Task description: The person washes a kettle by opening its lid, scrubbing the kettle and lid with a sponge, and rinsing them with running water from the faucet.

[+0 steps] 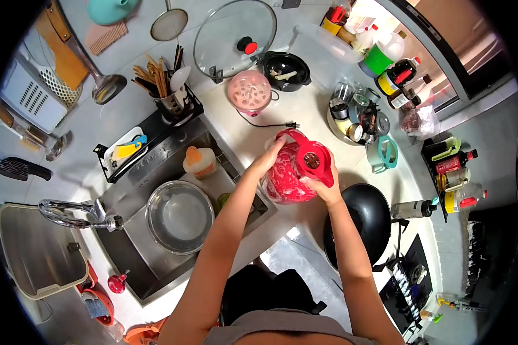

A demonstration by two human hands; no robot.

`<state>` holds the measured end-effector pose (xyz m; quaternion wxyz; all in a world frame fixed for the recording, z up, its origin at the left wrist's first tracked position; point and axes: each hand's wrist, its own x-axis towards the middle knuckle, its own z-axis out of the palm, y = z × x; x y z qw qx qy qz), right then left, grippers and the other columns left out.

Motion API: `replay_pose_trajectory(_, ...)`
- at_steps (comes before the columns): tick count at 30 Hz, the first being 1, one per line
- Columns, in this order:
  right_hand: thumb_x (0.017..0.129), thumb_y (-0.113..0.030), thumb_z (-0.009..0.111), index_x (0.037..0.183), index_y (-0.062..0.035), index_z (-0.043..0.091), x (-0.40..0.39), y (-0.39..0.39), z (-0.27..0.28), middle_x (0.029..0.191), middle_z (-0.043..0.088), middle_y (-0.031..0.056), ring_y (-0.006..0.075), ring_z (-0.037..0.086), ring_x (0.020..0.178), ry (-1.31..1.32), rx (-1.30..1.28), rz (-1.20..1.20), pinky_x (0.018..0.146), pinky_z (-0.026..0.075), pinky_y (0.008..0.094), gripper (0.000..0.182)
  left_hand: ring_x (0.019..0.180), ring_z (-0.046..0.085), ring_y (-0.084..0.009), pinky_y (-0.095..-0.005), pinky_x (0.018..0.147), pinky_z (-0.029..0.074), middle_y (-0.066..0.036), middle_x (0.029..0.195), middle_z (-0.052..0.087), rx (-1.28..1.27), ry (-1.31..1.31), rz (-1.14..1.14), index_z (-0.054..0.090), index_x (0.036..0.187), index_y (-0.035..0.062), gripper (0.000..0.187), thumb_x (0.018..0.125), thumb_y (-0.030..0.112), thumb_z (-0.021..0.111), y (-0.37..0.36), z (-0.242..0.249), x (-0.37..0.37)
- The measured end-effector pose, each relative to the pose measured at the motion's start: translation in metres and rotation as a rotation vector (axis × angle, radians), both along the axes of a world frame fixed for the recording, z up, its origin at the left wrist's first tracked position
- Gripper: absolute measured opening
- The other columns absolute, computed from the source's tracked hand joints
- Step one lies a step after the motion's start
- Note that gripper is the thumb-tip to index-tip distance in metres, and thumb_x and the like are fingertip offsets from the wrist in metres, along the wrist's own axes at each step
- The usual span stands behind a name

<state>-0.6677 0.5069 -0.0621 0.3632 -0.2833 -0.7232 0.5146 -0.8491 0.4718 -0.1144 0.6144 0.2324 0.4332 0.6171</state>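
Over the counter edge right of the sink, both my hands are closed around a pitcher (286,179) with a clear body, patterned red and white, and a red top. My left hand (266,158) grips its left side, fingertips by the red loop at the back. My right hand (326,187) holds the front right of the red lid (322,167), its thumb lying near the round dark strainer opening. Behind the pitcher, a black plug and cord lie on the counter by a pink lidded appliance (250,92).
Left is a steel sink (133,230) holding a metal bowl (180,217) and a white container with an orange top (200,162). A black wok (360,224) stands close to my right forearm. Jars in a bowl (357,112) and a teal pitcher (382,154) stand back right.
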Motion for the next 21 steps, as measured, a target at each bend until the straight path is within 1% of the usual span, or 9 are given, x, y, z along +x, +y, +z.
replay_pose_trajectory(3, 0.048, -0.028, 0.084, 0.119, -0.0014, 0.045, 0.012, 0.017, -0.006, 0.116, 0.051, 0.0112, 0.0245, 0.050, 0.107, -0.087, 0.084, 0.091, 0.094, 0.037, 0.0344, 0.085, 0.099, 0.050, -0.0129, -0.0291, 0.088, 0.039, -0.006, 0.109, 0.054, -0.098, 0.124, 0.075, 0.047, 0.118, 0.0036, 0.042, 0.090, 0.035, 0.045, -0.002, -0.020, 0.005)
replay_pose_trajectory(6, 0.049, -0.025, 0.084, 0.120, -0.0005, 0.043, 0.029, 0.025, -0.025, 0.117, 0.050, 0.0110, 0.0231, 0.049, 0.107, -0.016, -0.035, 0.092, 0.094, 0.038, 0.0342, 0.085, 0.095, 0.052, -0.0149, -0.0263, 0.085, 0.039, -0.006, 0.102, 0.056, -0.009, 0.333, 0.368, 0.045, 0.119, 0.0008, 0.036, 0.092, 0.023, 0.042, -0.025, -0.035, 0.030)
replay_pose_trajectory(8, 0.052, -0.020, 0.083, 0.119, 0.0007, 0.043, 0.031, 0.015, -0.013, 0.115, 0.052, 0.0098, 0.0208, 0.050, 0.105, -0.011, -0.096, 0.039, 0.092, 0.039, 0.0330, 0.081, 0.106, 0.047, -0.0156, -0.0266, 0.092, 0.035, -0.009, 0.115, 0.051, 0.187, 0.338, 0.465, 0.043, 0.122, 0.0012, 0.035, 0.092, 0.018, 0.042, -0.044, -0.070, 0.050)
replay_pose_trajectory(9, 0.052, -0.019, 0.083, 0.119, 0.0009, 0.043, 0.029, 0.013, -0.006, 0.114, 0.052, 0.0096, 0.0202, 0.051, 0.104, -0.020, -0.097, 0.018, 0.091, 0.040, 0.0326, 0.080, 0.116, 0.041, -0.0174, -0.0282, 0.098, 0.031, -0.011, 0.126, 0.044, 0.130, 0.186, 0.450, 0.038, 0.126, 0.0021, 0.036, 0.093, 0.014, 0.039, -0.048, -0.087, 0.050)
replay_pose_trajectory(12, 0.054, -0.019, 0.081, 0.115, 0.0012, 0.045, 0.025, 0.006, -0.009, 0.108, 0.055, 0.0096, 0.0188, 0.053, 0.099, -0.014, -0.023, -0.064, 0.088, 0.041, 0.0316, 0.074, 0.120, 0.038, -0.0190, -0.0304, 0.100, 0.030, -0.011, 0.128, 0.043, 0.158, -0.271, 0.577, 0.038, 0.127, 0.0027, 0.035, 0.093, 0.013, 0.036, -0.050, -0.021, 0.038)
replay_pose_trajectory(13, 0.054, -0.020, 0.081, 0.114, 0.0013, 0.046, 0.024, 0.005, -0.012, 0.107, 0.055, 0.0097, 0.0188, 0.053, 0.098, -0.010, 0.007, -0.092, 0.088, 0.041, 0.0316, 0.073, 0.115, 0.043, -0.0225, -0.0324, 0.097, 0.034, -0.013, 0.124, 0.047, 0.248, -0.165, 0.601, 0.045, 0.120, 0.0010, 0.031, 0.092, 0.011, 0.035, -0.039, 0.002, 0.033)
replay_pose_trajectory(16, 0.053, -0.023, 0.081, 0.109, 0.0011, 0.050, 0.017, 0.000, 0.001, 0.103, 0.057, 0.0102, 0.0202, 0.055, 0.095, 0.035, 0.046, -0.117, 0.085, 0.043, 0.0315, 0.069, 0.108, 0.048, -0.0268, -0.0338, 0.092, 0.037, -0.017, 0.116, 0.050, 0.448, 0.795, 0.364, 0.051, 0.111, -0.0008, 0.028, 0.090, 0.012, 0.036, -0.014, 0.060, 0.015)
replay_pose_trajectory(18, 0.053, -0.024, 0.081, 0.108, 0.0009, 0.051, 0.017, 0.001, 0.003, 0.102, 0.057, 0.0104, 0.0208, 0.056, 0.093, 0.021, 0.103, -0.139, 0.084, 0.043, 0.0313, 0.068, 0.099, 0.051, -0.0304, -0.0357, 0.088, 0.039, -0.019, 0.107, 0.053, 0.612, 1.167, 0.254, 0.053, 0.105, -0.0002, 0.026, 0.087, 0.010, 0.038, 0.001, 0.073, 0.020)
replay_pose_trajectory(21, 0.051, -0.030, 0.080, 0.110, 0.0004, 0.051, 0.019, 0.004, 0.002, 0.108, 0.055, 0.0144, 0.0267, 0.053, 0.102, -0.034, 0.133, -0.147, 0.090, 0.040, 0.0349, 0.072, 0.083, 0.052, -0.0348, -0.0360, 0.074, 0.044, -0.020, 0.090, 0.053, 0.558, 1.165, 0.088, 0.054, 0.094, 0.0001, 0.018, 0.083, 0.005, 0.041, 0.004, 0.083, 0.027)
